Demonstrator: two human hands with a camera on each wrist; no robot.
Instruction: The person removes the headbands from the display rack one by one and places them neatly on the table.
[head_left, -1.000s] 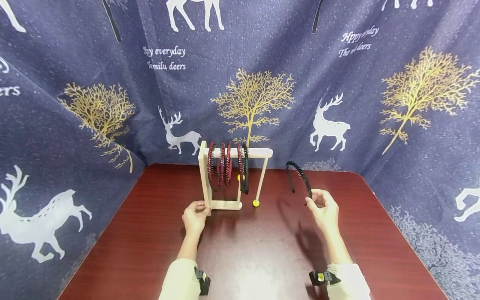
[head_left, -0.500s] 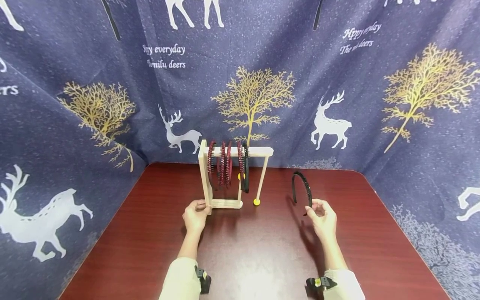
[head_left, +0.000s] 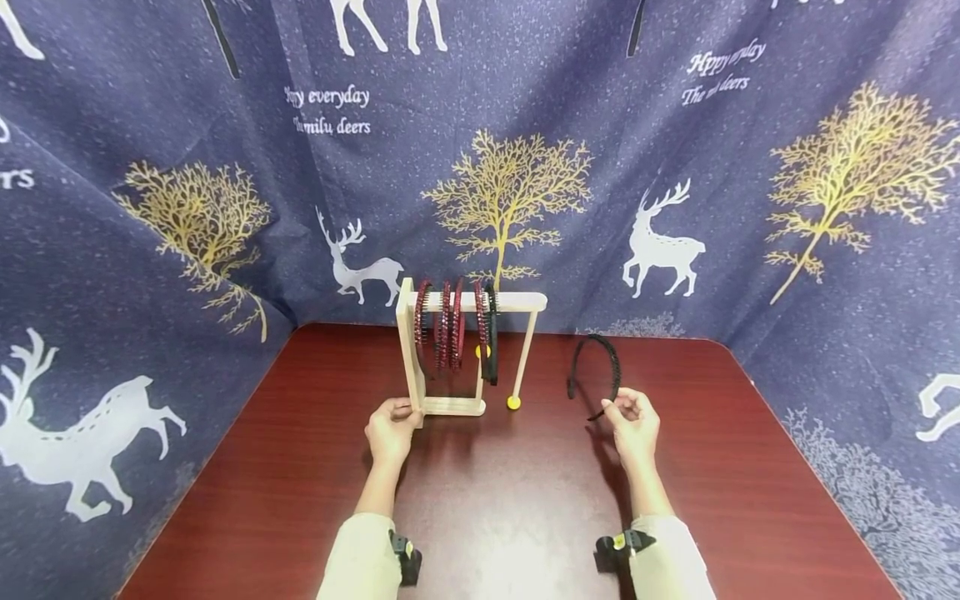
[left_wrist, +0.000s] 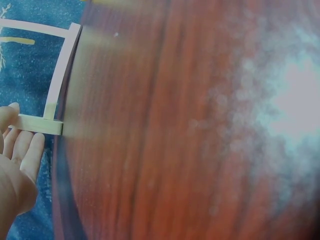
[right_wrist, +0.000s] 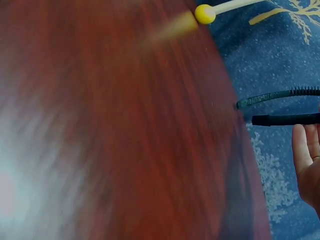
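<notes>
A black toothed headband (head_left: 617, 367) is pinched near one end by my right hand (head_left: 635, 427), its arch up and its other end free. In the right wrist view, both tips of the headband (right_wrist: 282, 120) show beside the fingers. My left hand (head_left: 392, 435) grips the lower left edge of a pale wooden rack (head_left: 411, 358). The left wrist view has that hand (left_wrist: 20, 172) holding the end of the rack's wooden base piece (left_wrist: 42, 125). From the rack's top bar (head_left: 521, 303) hang several dark red headbands (head_left: 446, 333) and a black headband (head_left: 492, 337).
A pale rod (head_left: 525, 354) with a yellow ball tip (head_left: 513, 403) slopes down from the bar's right end. Another yellow ball (head_left: 482, 352) shows behind the hanging headbands. The red-brown table (head_left: 510, 492) reaches back to a blue curtain (head_left: 465, 100) printed with deer and trees.
My right hand has moved slightly left, and the black headband has turned so its arch shows wider. It sits a little lower than a second ago. My left hand stays on the rack.
</notes>
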